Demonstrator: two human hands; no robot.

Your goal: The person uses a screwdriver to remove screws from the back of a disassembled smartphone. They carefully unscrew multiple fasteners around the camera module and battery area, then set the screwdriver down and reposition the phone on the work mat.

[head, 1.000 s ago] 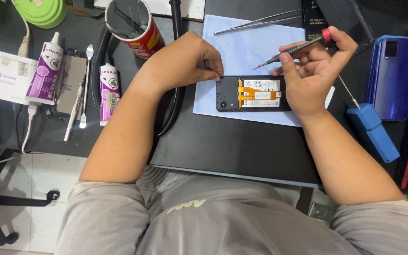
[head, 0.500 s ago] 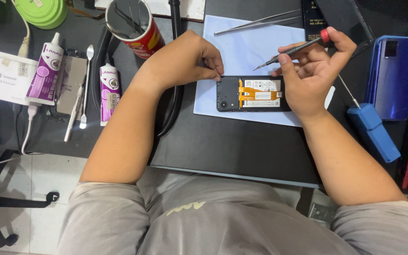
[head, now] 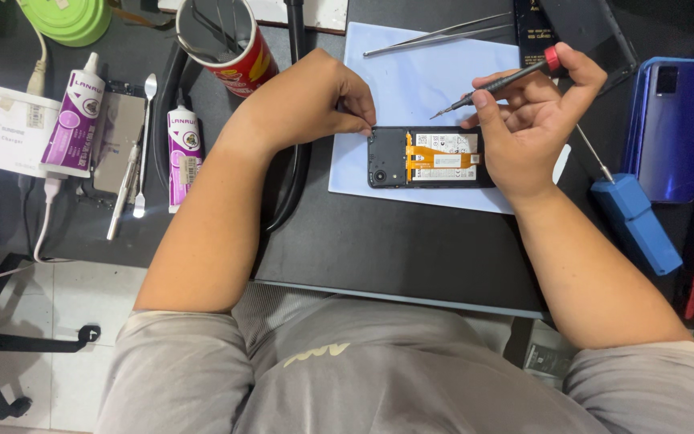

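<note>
Hands meet over an opened phone (head: 431, 157) that lies flat, back cover off, on a pale blue mat (head: 419, 72) spread on the dark desk (head: 379, 241). We see an orange ribbon cable running across the phone's insides. Our left hand (head: 315, 100) is curled, its fingertips pinched narrow at the top left corner of the phone; whether anything sits between them we cannot tell. Our right hand (head: 528, 120) rests against the right end of the phone and grips a thin screwdriver (head: 496, 80) with a red cap, the tip pointing left and hovering just above the phone's upper edge. Tweezers (head: 435, 34) lie on the mat above the hands. To the right, off the mat, a blue-handled tool (head: 636, 225) lies near a blue phone (head: 672, 128). On the left side of the desk stand a red can (head: 234, 40) and two glue tubes (head: 182, 153), well apart from the work.
</note>
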